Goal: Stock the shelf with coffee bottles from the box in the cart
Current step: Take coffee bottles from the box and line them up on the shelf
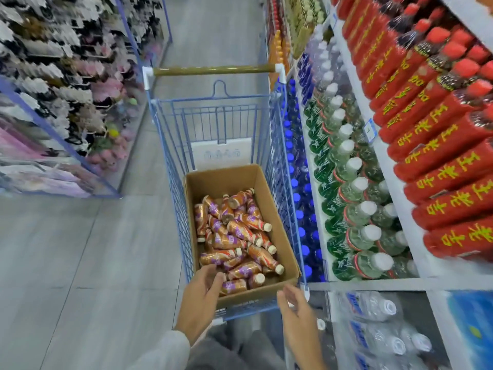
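1. Coffee bottles (234, 236), small brown-and-purple ones with cream caps, lie jumbled on their sides in an open brown cardboard box (224, 182) at the near end of the blue wire shopping cart (170, 156); none is in either hand.
2. Nearest, at the cart's near left corner, the left hand (202, 297) in a grey sleeve (165, 351) reaches over the box's rim; its fingers are relaxed and slightly spread, tips just above the closest bottles; whether they touch one cannot be told.
3. At the cart's near right corner the right hand (296, 311) hangs with fingers loose and apart, holding nothing; whether it touches the cart's rim is unclear.
4. Right of the cart and low, shrink-wrapped packs of clear water bottles (373, 311) sit on the bottom tier.
5. Just beside the cart's right side stand blue-capped bottles (296, 182); beyond them, rows of clear green-labelled bottles with white caps (346, 166); above, on a white shelf board (400, 209), red packs with yellow characters (440, 166).
6. Left of the cart, across grey floor tiles (80, 249), a blue-framed rack of hanging accessories (53, 76) stands well apart.
7. At the cart's far end runs its brown handle bar (213, 70).
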